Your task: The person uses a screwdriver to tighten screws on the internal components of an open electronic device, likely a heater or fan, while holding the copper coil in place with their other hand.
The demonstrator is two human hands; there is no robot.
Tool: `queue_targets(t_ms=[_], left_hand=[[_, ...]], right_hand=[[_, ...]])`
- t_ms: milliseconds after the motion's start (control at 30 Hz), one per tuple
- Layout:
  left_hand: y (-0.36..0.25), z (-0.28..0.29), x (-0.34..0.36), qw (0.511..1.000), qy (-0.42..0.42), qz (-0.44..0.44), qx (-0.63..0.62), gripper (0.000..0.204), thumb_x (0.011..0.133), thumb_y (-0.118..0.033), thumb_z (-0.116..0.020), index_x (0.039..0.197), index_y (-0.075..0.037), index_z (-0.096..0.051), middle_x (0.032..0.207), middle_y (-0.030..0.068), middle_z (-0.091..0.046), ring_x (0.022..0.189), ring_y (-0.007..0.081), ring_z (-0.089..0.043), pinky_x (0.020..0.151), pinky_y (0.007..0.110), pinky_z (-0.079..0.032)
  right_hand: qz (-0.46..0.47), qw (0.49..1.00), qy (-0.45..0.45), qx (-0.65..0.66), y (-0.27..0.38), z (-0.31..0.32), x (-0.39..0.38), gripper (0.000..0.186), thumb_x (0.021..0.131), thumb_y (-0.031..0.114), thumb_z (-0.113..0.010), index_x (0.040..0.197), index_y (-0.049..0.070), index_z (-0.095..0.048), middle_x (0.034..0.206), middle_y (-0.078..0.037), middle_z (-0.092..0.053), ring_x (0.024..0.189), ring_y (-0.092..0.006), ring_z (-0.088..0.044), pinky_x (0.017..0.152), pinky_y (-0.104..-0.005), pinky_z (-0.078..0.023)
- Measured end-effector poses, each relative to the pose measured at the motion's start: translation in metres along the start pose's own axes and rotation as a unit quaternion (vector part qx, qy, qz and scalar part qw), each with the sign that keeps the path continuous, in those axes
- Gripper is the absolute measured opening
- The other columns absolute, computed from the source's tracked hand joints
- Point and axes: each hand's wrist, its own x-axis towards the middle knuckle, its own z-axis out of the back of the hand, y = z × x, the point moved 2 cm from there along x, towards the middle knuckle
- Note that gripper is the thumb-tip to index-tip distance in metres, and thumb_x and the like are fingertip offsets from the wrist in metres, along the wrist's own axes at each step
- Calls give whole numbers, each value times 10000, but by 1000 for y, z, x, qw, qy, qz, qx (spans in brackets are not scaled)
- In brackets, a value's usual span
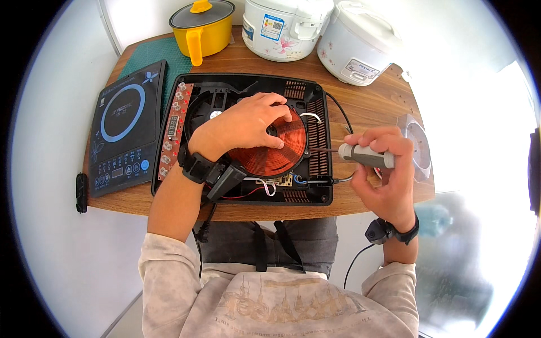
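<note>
An opened induction cooker base (315,197), a black plastic housing, lies in front of me. Inside it is a round copper coil (293,138). My left hand (245,125) rests over the coil, fingers apart, the thumb and fingertips touching its windings near the centre. In my right hand (394,180) is a screwdriver (369,156) with a grey handle, my fingers wrapped round it. Its thin shaft points left and level, and the tip meets the coil's right edge. A red circuit board (173,132) with a small display runs along the housing's left side.
The cooker's black top panel (125,112) leans over a green cutting mat (149,56) at left. Behind stand a yellow pot (211,34) and two white rice cookers (284,28). A clear plastic tray (417,146) is at right. A black cord (341,107) passes behind the housing.
</note>
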Motion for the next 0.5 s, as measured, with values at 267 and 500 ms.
queue_targets(t_ms=[267, 500], left_hand=[[2, -2, 0, 1000, -1, 1, 7, 450, 849, -320, -794, 1197, -74, -648, 1510, 160, -488, 1394, 370, -465, 1169, 463, -384], [1, 0, -1, 1000, 2, 10, 7, 449, 852, -316, -790, 1206, -78, -651, 1506, 159, -493, 1395, 366, -465, 1172, 459, -385]], right_hand=[[-134, 988, -76, 26, -4, 5, 6, 407, 822, -65, -727, 1142, 57, -508, 1073, -114, -634, 948, -188, -711, 702, -288, -563], [-81, 974, -89, -191, -9, 10, 12, 263, 878, 66, -782, 1061, 46, -594, 964, -87, -602, 753, -179, -622, 646, -301, -506]])
